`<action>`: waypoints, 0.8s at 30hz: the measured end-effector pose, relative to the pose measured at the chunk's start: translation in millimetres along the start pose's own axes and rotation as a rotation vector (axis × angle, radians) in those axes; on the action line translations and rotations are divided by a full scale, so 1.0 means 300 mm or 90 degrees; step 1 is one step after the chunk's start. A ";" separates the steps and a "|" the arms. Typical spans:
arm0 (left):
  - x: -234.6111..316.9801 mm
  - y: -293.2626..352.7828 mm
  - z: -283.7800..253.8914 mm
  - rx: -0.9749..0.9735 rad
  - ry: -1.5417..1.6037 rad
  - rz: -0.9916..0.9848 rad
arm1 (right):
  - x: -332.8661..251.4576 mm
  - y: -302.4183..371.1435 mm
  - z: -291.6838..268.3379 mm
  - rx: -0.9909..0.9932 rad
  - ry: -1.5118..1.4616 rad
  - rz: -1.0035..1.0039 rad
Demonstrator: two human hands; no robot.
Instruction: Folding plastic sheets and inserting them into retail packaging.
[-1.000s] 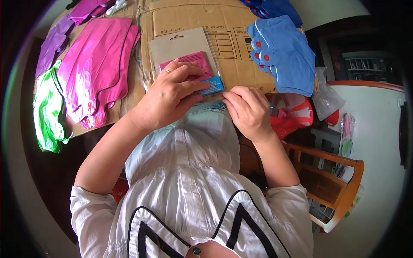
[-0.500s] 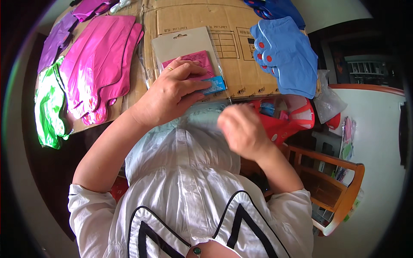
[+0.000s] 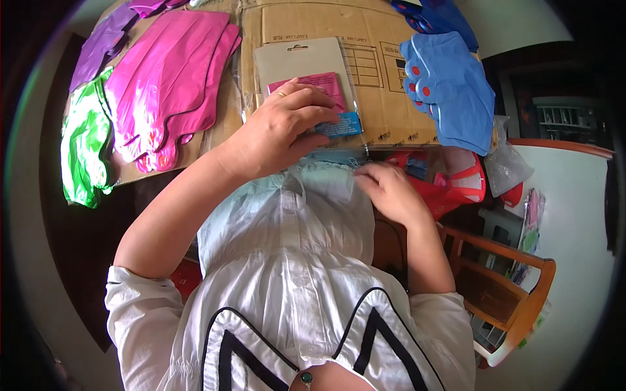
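Note:
A clear plastic sleeve with a pale grey hang-hole card (image 3: 300, 58) lies near the table edge. A pink printed card (image 3: 336, 90) and a blue printed card (image 3: 347, 124) show in its lower half. My left hand (image 3: 287, 124) rests over these cards, fingers apart, its fingertips on the blue one. Just below the table edge is my right hand (image 3: 396, 195), loosely bent with nothing visible in it, beside the sleeve's lower right corner. Its fingers are partly hidden and slightly blurred.
Brown cardboard (image 3: 313, 23) covers the table. Pink gloves (image 3: 173, 75), shiny green gloves (image 3: 85, 140) and purple ones (image 3: 101, 49) lie left; light blue gloves (image 3: 453, 94) lie right. A red bag (image 3: 447, 186), a clear plastic bag (image 3: 508, 166) and a wooden chair (image 3: 502, 287) are at right.
My right hand has slowed from a blurred swing and its fingers have loosened, nearer the table edge. My left hand stays on the cards. The whole view has shifted a little.

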State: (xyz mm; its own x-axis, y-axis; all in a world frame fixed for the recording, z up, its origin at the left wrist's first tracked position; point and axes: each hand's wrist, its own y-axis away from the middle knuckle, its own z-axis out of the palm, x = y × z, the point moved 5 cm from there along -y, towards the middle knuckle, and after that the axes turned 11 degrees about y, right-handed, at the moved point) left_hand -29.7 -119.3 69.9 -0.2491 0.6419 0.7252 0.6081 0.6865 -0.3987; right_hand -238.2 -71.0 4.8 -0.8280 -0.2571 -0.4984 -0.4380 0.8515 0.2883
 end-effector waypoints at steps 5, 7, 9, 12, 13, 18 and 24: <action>-0.003 -0.013 0.008 -0.001 0.001 0.017 | -0.252 -0.014 0.164 -0.096 -0.712 0.027; -0.006 -0.011 0.005 -0.005 0.009 0.024 | -0.298 -0.002 0.198 -0.173 -0.638 0.047; -0.007 -0.011 0.005 -0.009 0.015 0.028 | -0.402 0.057 0.111 -0.110 -0.378 -0.306; -0.010 -0.003 0.004 -0.010 0.017 0.023 | -0.314 0.056 0.149 -0.097 -0.130 -0.343; -0.013 0.005 0.001 -0.005 0.014 0.018 | -0.277 0.025 0.141 -0.082 -0.016 -0.330; -0.001 -0.009 -0.010 -0.013 0.020 0.025 | 0.009 -0.238 0.224 0.198 0.358 -0.113; 0.010 0.016 -0.038 -0.021 0.074 -0.004 | 0.172 -0.176 0.224 0.261 0.333 0.066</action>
State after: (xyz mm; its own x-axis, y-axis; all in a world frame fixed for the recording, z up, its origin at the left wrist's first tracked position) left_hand -19.0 -117.9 76.5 -0.1654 0.5929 0.7881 0.6321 0.6771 -0.3767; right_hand -234.3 -98.6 -91.0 -0.9643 -0.2647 0.0064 -0.2645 0.9617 -0.0723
